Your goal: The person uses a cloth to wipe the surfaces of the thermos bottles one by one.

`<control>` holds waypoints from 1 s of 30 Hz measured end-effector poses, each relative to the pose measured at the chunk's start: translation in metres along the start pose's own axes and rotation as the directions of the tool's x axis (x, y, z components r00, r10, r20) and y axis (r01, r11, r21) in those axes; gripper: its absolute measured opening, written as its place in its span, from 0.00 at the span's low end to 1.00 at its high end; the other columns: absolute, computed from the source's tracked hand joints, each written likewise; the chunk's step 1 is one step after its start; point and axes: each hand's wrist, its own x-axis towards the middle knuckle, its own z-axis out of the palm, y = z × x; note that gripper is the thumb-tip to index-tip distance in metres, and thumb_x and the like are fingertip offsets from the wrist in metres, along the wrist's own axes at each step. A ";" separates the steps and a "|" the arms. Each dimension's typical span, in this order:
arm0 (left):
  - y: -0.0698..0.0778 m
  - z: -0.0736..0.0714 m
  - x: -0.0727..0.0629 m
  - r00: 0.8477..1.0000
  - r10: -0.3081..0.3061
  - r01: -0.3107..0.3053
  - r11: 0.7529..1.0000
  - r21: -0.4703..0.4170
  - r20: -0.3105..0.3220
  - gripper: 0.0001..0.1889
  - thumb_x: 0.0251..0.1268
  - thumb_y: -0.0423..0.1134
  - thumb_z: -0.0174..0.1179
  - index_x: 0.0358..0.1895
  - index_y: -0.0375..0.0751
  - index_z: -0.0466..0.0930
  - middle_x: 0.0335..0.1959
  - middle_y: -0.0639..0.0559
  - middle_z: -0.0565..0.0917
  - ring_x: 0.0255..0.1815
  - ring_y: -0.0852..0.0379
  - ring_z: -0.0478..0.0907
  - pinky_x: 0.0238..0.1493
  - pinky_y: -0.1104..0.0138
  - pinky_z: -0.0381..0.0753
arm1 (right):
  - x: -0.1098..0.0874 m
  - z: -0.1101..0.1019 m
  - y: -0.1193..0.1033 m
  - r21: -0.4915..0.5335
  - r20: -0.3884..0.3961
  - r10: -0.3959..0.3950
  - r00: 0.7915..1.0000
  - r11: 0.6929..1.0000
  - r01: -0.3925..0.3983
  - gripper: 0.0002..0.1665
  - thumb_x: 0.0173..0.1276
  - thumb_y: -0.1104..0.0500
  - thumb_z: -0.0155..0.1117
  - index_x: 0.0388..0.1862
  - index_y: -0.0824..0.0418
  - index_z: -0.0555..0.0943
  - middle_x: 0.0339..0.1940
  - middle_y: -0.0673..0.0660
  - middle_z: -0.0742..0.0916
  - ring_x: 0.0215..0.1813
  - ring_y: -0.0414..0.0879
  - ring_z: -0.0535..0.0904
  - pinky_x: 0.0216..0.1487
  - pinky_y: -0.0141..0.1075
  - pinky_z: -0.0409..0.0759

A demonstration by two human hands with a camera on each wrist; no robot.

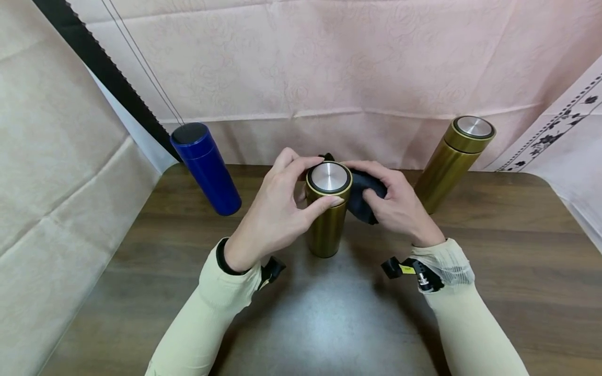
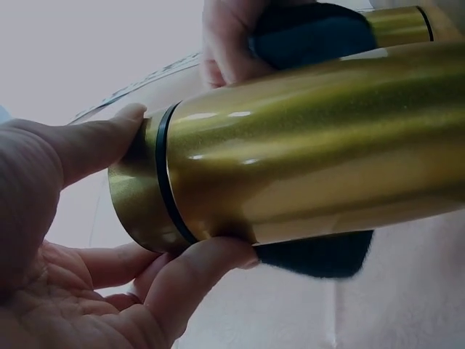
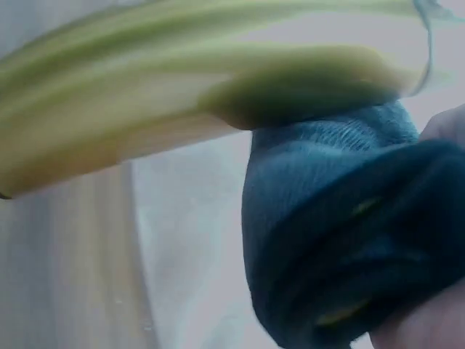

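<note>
A gold flask [image 1: 325, 230] with a brushed-metal lid top stands upright on the table, in the middle of the head view. My left hand [image 1: 278, 211] grips it around the lid, thumb in front and fingers behind. In the left wrist view the fingertips touch both the lid and the gold body [image 2: 312, 145] just below the dark seam. On the flask's right side, my right hand [image 1: 397, 206] holds a dark blue cloth [image 1: 362, 196] bunched against it. Seen from the right wrist, the folded cloth [image 3: 305, 211] touches the gold wall [image 3: 131, 102]. Part of the cloth passes behind the flask.
A blue flask [image 1: 207, 169] with a dark lid top stands at the back left of the wooden table [image 1: 324, 324]. Another gold flask [image 1: 447, 167] stands at the back right, beyond my right hand. Pale patterned fabric [image 1: 338, 68] hangs behind the table.
</note>
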 end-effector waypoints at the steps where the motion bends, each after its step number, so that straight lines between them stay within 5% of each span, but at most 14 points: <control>1: 0.000 0.000 0.000 1.000 0.003 -0.003 1.000 -0.005 0.001 0.30 0.57 0.44 0.77 0.62 0.36 0.79 0.41 0.48 0.71 0.37 0.55 0.70 0.40 0.66 0.74 | 0.001 0.003 0.003 0.016 0.010 -0.016 1.000 1.000 0.016 0.36 0.64 0.78 0.52 0.64 0.49 0.82 0.58 0.49 0.86 0.55 0.40 0.78 0.58 0.28 0.74; 5: 0.000 0.000 0.000 1.000 0.008 -0.008 1.000 -0.019 0.005 0.28 0.58 0.43 0.77 0.60 0.37 0.80 0.40 0.49 0.70 0.36 0.56 0.71 0.38 0.66 0.75 | 0.002 0.016 0.015 0.011 0.072 -0.043 0.997 0.999 0.042 0.27 0.68 0.78 0.48 0.55 0.59 0.85 0.57 0.54 0.85 0.58 0.41 0.76 0.62 0.29 0.71; 9: 0.001 -0.002 0.000 1.000 -0.011 0.011 1.000 -0.018 0.022 0.28 0.59 0.43 0.76 0.62 0.38 0.79 0.40 0.49 0.70 0.34 0.56 0.70 0.37 0.69 0.73 | 0.001 0.026 0.025 -0.065 0.193 0.063 0.979 0.997 -0.051 0.18 0.72 0.74 0.48 0.49 0.60 0.82 0.49 0.55 0.84 0.51 0.45 0.75 0.55 0.36 0.73; 13: 0.001 -0.002 0.000 0.999 -0.021 0.021 1.000 -0.013 0.030 0.30 0.60 0.43 0.75 0.63 0.37 0.78 0.42 0.49 0.71 0.33 0.55 0.70 0.38 0.70 0.72 | -0.002 0.032 0.036 -0.138 0.343 0.200 0.918 0.977 -0.161 0.15 0.75 0.71 0.47 0.51 0.59 0.78 0.49 0.55 0.82 0.49 0.48 0.76 0.52 0.42 0.74; 17: 0.001 -0.002 -0.001 1.000 -0.011 0.011 1.000 -0.007 0.029 0.30 0.60 0.43 0.75 0.64 0.37 0.78 0.42 0.49 0.71 0.33 0.54 0.70 0.38 0.69 0.71 | -0.006 0.033 0.045 -0.180 0.404 0.283 0.870 0.957 -0.228 0.14 0.75 0.69 0.47 0.49 0.57 0.79 0.48 0.54 0.82 0.49 0.48 0.75 0.52 0.42 0.72; 24: 0.000 -0.004 -0.001 0.999 -0.023 0.023 1.000 -0.006 0.045 0.30 0.60 0.43 0.75 0.64 0.37 0.77 0.42 0.49 0.71 0.33 0.55 0.69 0.39 0.68 0.71 | -0.005 0.035 0.041 -0.214 0.370 0.319 0.873 0.943 -0.254 0.10 0.74 0.68 0.50 0.37 0.58 0.78 0.36 0.54 0.79 0.39 0.47 0.75 0.43 0.40 0.72; 30: 0.001 -0.004 -0.002 0.998 -0.035 0.035 0.999 -0.006 0.054 0.30 0.61 0.45 0.75 0.64 0.39 0.77 0.42 0.50 0.70 0.35 0.56 0.69 0.40 0.68 0.71 | -0.001 0.014 0.022 -0.249 0.361 0.270 0.892 0.950 -0.187 0.22 0.69 0.70 0.51 0.56 0.55 0.82 0.53 0.53 0.85 0.52 0.47 0.77 0.57 0.43 0.74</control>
